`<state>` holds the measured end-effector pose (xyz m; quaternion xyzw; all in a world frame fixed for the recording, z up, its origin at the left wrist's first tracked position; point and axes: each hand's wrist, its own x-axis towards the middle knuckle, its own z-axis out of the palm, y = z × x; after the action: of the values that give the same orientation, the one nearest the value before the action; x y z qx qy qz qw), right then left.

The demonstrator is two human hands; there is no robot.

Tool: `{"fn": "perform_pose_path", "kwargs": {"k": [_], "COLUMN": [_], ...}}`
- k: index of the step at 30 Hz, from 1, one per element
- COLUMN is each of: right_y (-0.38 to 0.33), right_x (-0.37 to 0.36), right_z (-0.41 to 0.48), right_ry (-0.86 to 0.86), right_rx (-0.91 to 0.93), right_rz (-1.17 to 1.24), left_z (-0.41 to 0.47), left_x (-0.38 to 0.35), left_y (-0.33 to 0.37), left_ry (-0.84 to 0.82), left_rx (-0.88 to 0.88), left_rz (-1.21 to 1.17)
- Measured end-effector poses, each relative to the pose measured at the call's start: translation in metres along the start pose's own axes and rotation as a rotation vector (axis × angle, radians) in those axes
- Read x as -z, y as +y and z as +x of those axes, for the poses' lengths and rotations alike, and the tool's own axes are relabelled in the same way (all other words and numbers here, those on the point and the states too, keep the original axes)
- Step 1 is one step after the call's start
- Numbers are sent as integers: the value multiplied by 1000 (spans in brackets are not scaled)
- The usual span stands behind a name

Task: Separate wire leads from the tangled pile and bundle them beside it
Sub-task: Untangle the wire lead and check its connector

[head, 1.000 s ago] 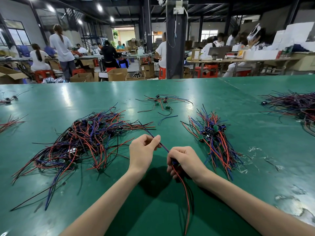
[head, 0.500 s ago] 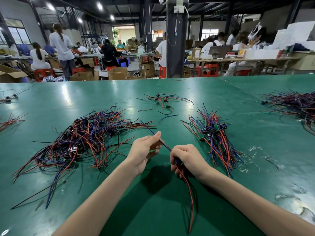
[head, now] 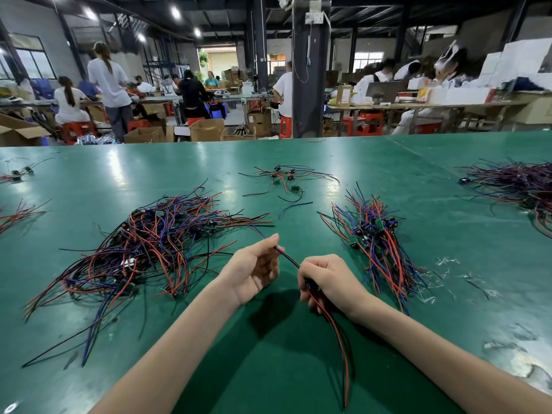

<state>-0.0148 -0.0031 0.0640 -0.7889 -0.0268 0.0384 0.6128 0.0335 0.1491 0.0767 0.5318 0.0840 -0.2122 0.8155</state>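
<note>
Near the table's point(head: 89, 180) front edge, the left hand point(head: 256, 268) pinches the wire lead point(head: 289, 259) and the right hand point(head: 330, 279) squeezes it tight.

The tabletop point(head: 418, 186) is a smooth green sheet, glossy enough to mirror the lamps, worn to dull grey patches point(head: 525, 366) right of the right grip point(head: 328, 279). The wire lead point(head: 286, 257) pinched in the left grip point(head: 257, 264) and held in the right, the tangled pile point(head: 143, 249) to the left and the bundle point(head: 379, 243) to the right all wear smooth red, blue or black plastic insulation. Far beyond, boxes point(head: 206, 130) look like matt brown cardboard.
</note>
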Motion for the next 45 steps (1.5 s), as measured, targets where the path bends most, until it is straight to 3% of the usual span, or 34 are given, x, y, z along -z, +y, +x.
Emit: {"fn": "perform_pose_path", "kwargs": {"k": [7,10,17,24,30,36,45], "right_y": [2,2,2,0,-3,-6,-7], "right_x": [-1,-1,1,0,2,1,0], "right_z": [0,1,1,-1,-2,-4,-6], "right_ry": [-13,-9,0,1,15,16,11], "right_rx": [20,21,19,29,11,11,-7], "right_rz": [-9,-20,-29,-36,-39,-50,-54], "left_z": [6,6,0,7,9,7,15], "left_x": [5,4,2,9,12,13,23], "left_y": [-1,0,7,11,16,17,20], "left_ry": [199,174,-57,142,171,61,198], "left_rx": [-235,-208,-10,-114,-147,-34,-126], "left_rz": [74,-4,-98,-140,-187,-268,-216]}}
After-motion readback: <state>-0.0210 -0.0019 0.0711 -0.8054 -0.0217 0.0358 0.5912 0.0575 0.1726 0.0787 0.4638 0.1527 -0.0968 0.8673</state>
